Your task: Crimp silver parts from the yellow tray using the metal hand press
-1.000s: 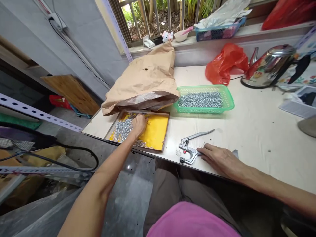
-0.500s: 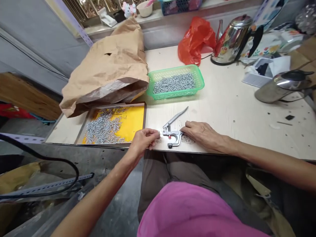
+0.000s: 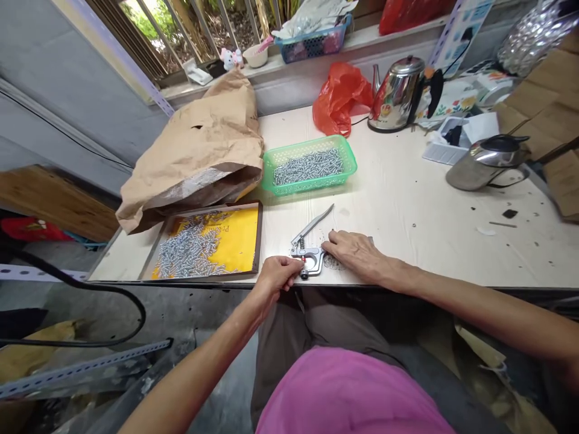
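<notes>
A pair of grey metal snap-fastener pliers lies at the table's front edge, its upper handle raised, with a spring and a red bit at the jaw. My right hand rests over the pliers' other handle, fingers curled on it beside the frame. At the jaw opening, my left hand is pinched, thumb and forefinger touching the black-tipped lower end. Whatever sits between those fingertips is too small to make out. Dark little bits lie under my right fingers.
Left is a shallow tray with a yellow lining and small metal pieces. Behind stand a green basket of similar pieces, a large brown paper bag, a red plastic bag, a kettle and a steel jug.
My left hand has moved right, from beside the pliers to their jaw. My right hand stays on the handle. The camera view has tilted up slightly.
</notes>
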The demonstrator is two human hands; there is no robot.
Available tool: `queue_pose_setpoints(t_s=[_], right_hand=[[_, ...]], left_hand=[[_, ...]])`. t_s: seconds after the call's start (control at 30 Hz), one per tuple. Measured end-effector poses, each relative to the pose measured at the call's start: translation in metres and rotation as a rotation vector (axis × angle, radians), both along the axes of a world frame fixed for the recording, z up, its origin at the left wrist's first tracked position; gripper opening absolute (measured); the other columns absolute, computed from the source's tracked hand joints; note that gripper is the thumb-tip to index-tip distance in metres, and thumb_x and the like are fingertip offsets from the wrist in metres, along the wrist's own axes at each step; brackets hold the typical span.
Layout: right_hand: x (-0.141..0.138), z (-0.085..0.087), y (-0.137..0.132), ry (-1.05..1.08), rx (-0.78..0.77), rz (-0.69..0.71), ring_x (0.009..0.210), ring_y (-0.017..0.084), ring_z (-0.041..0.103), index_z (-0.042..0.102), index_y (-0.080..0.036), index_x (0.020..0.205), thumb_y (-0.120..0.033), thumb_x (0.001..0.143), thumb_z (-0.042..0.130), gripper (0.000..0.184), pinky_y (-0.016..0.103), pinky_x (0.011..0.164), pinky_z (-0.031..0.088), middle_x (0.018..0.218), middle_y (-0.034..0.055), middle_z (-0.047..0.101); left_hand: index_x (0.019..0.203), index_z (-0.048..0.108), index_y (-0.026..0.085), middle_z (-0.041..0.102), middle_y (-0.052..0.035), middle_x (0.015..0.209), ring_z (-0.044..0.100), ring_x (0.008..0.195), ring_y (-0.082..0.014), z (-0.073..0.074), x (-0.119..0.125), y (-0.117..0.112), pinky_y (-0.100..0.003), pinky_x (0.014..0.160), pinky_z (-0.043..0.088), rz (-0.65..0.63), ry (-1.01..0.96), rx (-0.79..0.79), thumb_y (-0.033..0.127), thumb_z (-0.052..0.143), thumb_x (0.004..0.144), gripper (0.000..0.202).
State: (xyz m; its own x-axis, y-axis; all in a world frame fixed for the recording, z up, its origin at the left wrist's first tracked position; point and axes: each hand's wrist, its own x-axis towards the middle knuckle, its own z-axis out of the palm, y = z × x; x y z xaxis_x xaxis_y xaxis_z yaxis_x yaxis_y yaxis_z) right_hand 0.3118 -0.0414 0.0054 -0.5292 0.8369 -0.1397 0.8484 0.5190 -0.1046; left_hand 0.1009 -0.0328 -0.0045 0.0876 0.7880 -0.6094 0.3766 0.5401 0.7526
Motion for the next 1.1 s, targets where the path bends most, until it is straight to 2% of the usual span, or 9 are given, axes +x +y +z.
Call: queue_pose_setpoints(t_s=[0.23, 0.4, 0.5, 0.57, 0.63, 0.73, 0.8, 0.93, 1.1], right_hand=[[-0.002, -0.006, 0.004, -0.010, -0.003, 0.001, 0.087, 0.020, 0.052, 0.056, -0.020, 0.102, -0.011, 0.094, 0.038, 0.022, 0.029, 0.065, 0.034, 0.101, 0.0097, 0.056], [0.001, 0.004, 0.000, 0.029, -0.062, -0.013, 0.087, 0.020, 0.053, 0.056, -0.020, 0.101, -0.010, 0.092, 0.039, 0.021, 0.029, 0.067, 0.036, 0.103, 0.0102, 0.056], [0.009, 0.011, 0.007, 0.107, -0.114, 0.038, 0.090, 0.020, 0.055, 0.058, -0.018, 0.107, -0.020, 0.095, 0.044, 0.019, 0.031, 0.073, 0.041, 0.111, 0.0124, 0.056], [0.016, 0.010, 0.020, 0.145, -0.085, 0.086, 0.106, 0.027, 0.053, 0.053, -0.017, 0.123, -0.033, 0.089, 0.059, 0.038, 0.038, 0.085, 0.042, 0.130, 0.0172, 0.049], [0.024, 0.004, 0.037, 0.128, -0.038, 0.122, 0.127, 0.037, 0.038, 0.040, -0.015, 0.139, -0.045, 0.074, 0.075, 0.080, 0.048, 0.099, 0.036, 0.147, 0.0223, 0.032], [0.032, -0.008, 0.061, 0.063, -0.078, 0.186, 0.139, 0.045, 0.016, 0.027, -0.012, 0.149, -0.060, 0.061, 0.078, 0.112, 0.057, 0.107, 0.025, 0.154, 0.0240, 0.020], [0.034, -0.014, 0.073, 0.045, -0.123, 0.221, 0.140, 0.046, 0.014, 0.025, -0.011, 0.150, -0.066, 0.060, 0.075, 0.116, 0.061, 0.108, 0.022, 0.154, 0.0230, 0.022], [0.035, -0.014, 0.080, 0.049, -0.112, 0.225, 0.135, 0.046, 0.023, 0.029, -0.011, 0.148, -0.070, 0.056, 0.073, 0.118, 0.063, 0.106, 0.023, 0.149, 0.0230, 0.031], [0.033, -0.007, 0.077, 0.053, -0.067, 0.221, 0.123, 0.040, 0.038, 0.037, -0.008, 0.142, -0.069, 0.061, 0.070, 0.106, 0.056, 0.100, 0.032, 0.140, 0.0225, 0.041]], left_hand=[[0.062, 0.058, 0.014, 0.046, 0.0067, 0.040, 0.037, 0.032, -0.0043, 0.007, 0.000, 0.007, -0.017, 0.034, 0.024, -0.113, 0.094, -0.079, 0.026, 0.065, 0.076, 0.020], [0.054, 0.052, 0.015, 0.045, 0.0068, 0.038, 0.038, 0.030, -0.0044, 0.011, 0.002, 0.010, -0.017, 0.033, 0.024, -0.195, 0.107, -0.142, 0.025, 0.063, 0.078, 0.028], [0.052, 0.050, 0.016, 0.044, 0.0069, 0.037, 0.039, 0.029, -0.0047, 0.012, 0.003, 0.009, -0.018, 0.034, 0.024, -0.190, 0.115, -0.165, 0.027, 0.065, 0.078, 0.031], [0.053, 0.051, 0.016, 0.046, 0.0068, 0.038, 0.040, 0.030, -0.0047, 0.012, 0.004, 0.007, -0.018, 0.034, 0.025, -0.179, 0.117, -0.170, 0.028, 0.067, 0.077, 0.031], [0.054, 0.052, 0.016, 0.046, 0.0068, 0.039, 0.040, 0.030, -0.0048, 0.012, 0.004, 0.006, -0.018, 0.034, 0.025, -0.167, 0.121, -0.176, 0.028, 0.068, 0.076, 0.030], [0.056, 0.053, 0.015, 0.047, 0.0065, 0.040, 0.041, 0.030, -0.0049, 0.011, 0.004, 0.004, -0.018, 0.034, 0.026, -0.154, 0.120, -0.189, 0.030, 0.069, 0.076, 0.029], [0.057, 0.054, 0.015, 0.048, 0.0062, 0.041, 0.040, 0.030, -0.0047, 0.010, 0.003, 0.003, -0.018, 0.034, 0.027, -0.142, 0.111, -0.197, 0.031, 0.068, 0.076, 0.028], [0.058, 0.054, 0.015, 0.048, 0.0065, 0.040, 0.040, 0.029, -0.0047, 0.011, 0.004, 0.002, -0.017, 0.034, 0.028, -0.124, 0.115, -0.207, 0.031, 0.067, 0.076, 0.028], [0.061, 0.056, 0.014, 0.049, 0.0067, 0.040, 0.041, 0.029, -0.0041, 0.014, 0.006, 0.002, -0.016, 0.034, 0.027, -0.128, 0.131, -0.216, 0.029, 0.066, 0.077, 0.024]])
